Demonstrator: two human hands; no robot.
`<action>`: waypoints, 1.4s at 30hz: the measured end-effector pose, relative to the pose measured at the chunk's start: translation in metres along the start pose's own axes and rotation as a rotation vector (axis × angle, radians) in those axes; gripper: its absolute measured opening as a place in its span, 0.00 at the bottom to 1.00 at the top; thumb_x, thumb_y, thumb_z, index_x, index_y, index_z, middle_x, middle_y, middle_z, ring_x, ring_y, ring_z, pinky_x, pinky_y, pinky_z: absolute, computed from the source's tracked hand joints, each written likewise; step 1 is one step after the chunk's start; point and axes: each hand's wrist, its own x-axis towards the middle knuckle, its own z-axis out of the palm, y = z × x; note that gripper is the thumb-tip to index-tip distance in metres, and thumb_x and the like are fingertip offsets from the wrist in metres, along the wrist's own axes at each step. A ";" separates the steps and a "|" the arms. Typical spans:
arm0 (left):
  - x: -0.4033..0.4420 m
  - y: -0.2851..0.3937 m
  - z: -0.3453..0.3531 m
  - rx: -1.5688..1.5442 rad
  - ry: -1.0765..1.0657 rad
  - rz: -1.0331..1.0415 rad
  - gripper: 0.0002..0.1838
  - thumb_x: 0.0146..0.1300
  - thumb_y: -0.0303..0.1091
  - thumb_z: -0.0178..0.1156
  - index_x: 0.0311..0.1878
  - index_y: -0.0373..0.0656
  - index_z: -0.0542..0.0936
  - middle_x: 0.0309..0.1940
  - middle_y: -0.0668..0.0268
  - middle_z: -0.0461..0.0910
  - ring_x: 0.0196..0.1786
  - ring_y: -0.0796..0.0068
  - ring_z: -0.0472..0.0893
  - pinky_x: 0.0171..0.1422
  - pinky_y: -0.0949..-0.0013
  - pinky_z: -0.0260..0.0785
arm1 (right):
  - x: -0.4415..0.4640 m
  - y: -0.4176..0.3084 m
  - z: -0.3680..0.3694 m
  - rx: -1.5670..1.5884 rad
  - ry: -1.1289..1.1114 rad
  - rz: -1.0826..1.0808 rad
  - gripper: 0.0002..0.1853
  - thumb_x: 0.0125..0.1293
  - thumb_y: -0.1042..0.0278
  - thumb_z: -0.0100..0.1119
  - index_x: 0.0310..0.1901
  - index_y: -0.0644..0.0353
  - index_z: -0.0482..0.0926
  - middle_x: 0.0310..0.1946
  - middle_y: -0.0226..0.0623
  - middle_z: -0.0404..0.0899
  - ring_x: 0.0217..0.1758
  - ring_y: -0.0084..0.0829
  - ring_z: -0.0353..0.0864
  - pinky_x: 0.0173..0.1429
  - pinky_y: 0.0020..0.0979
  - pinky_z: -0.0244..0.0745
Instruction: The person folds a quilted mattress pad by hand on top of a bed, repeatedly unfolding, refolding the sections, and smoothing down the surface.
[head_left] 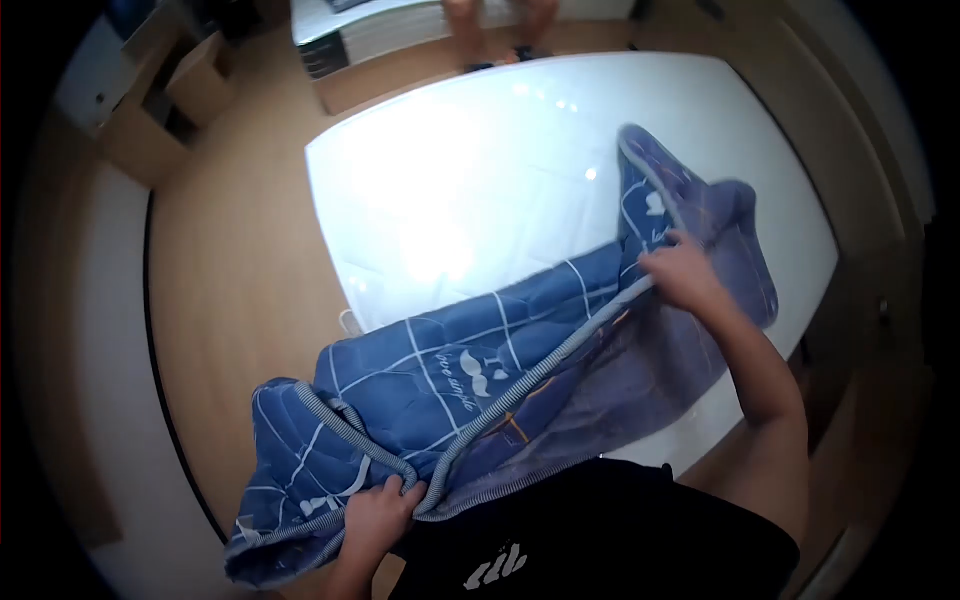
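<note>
A quilted blue mat (400, 350) with white grid lines, a moustache print and a grey striped border stretches across the near part of the table. Its greyish-purple underside (640, 380) shows on the side close to my body. My left hand (380, 515) grips the striped edge at the lower left, where the cloth bunches and folds over. Further up on the right, my right hand (680, 270) is closed on the border. Beyond it, the right end of the mat stands up in a loose fold.
The white table (450, 170) reflects a bright glare. Past its far edge are a person's legs (500, 25) and a white cabinet (390, 45). Cardboard boxes (150, 120) stand on the wooden floor (240, 220) at the upper left.
</note>
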 end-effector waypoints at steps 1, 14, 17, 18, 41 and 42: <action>0.002 0.001 -0.004 -0.020 -0.013 0.001 0.20 0.50 0.36 0.65 0.49 0.61 0.84 0.30 0.66 0.74 0.24 0.67 0.80 0.24 0.64 0.71 | -0.030 -0.002 -0.011 0.031 0.208 0.101 0.10 0.55 0.70 0.61 0.40 0.52 0.80 0.29 0.35 0.82 0.40 0.41 0.85 0.64 0.52 0.69; 0.006 0.017 -0.009 0.076 -0.135 0.033 0.24 0.47 0.33 0.66 0.52 0.61 0.82 0.36 0.63 0.77 0.26 0.61 0.82 0.27 0.60 0.72 | -0.217 -0.015 0.150 1.582 0.074 0.780 0.14 0.70 0.57 0.59 0.45 0.59 0.84 0.44 0.32 0.84 0.51 0.28 0.81 0.58 0.31 0.73; 0.003 0.016 -0.005 0.110 -0.068 0.038 0.29 0.40 0.33 0.70 0.52 0.59 0.82 0.33 0.64 0.74 0.25 0.64 0.81 0.27 0.62 0.72 | -0.221 0.023 0.173 0.814 0.111 1.314 0.36 0.60 0.38 0.65 0.57 0.64 0.82 0.55 0.49 0.82 0.61 0.44 0.80 0.66 0.40 0.70; 0.002 0.017 -0.004 0.105 -0.059 0.028 0.29 0.40 0.33 0.70 0.52 0.59 0.82 0.33 0.65 0.74 0.26 0.64 0.81 0.27 0.62 0.73 | -0.230 0.028 0.190 0.803 0.209 1.479 0.40 0.58 0.35 0.65 0.60 0.64 0.79 0.58 0.51 0.81 0.63 0.47 0.78 0.67 0.42 0.69; 0.000 0.009 -0.011 0.040 -0.041 0.008 0.24 0.45 0.39 0.67 0.51 0.65 0.82 0.32 0.68 0.77 0.26 0.63 0.82 0.26 0.61 0.71 | -0.274 0.121 0.288 2.317 1.172 1.175 0.38 0.71 0.41 0.54 0.73 0.60 0.65 0.72 0.40 0.69 0.74 0.47 0.66 0.78 0.49 0.59; 0.000 0.006 -0.013 0.053 -0.016 0.033 0.23 0.47 0.39 0.66 0.51 0.65 0.82 0.32 0.68 0.76 0.26 0.65 0.82 0.25 0.61 0.71 | -0.270 0.130 0.285 2.255 1.175 1.233 0.37 0.71 0.43 0.54 0.73 0.61 0.66 0.71 0.41 0.70 0.73 0.47 0.68 0.78 0.48 0.61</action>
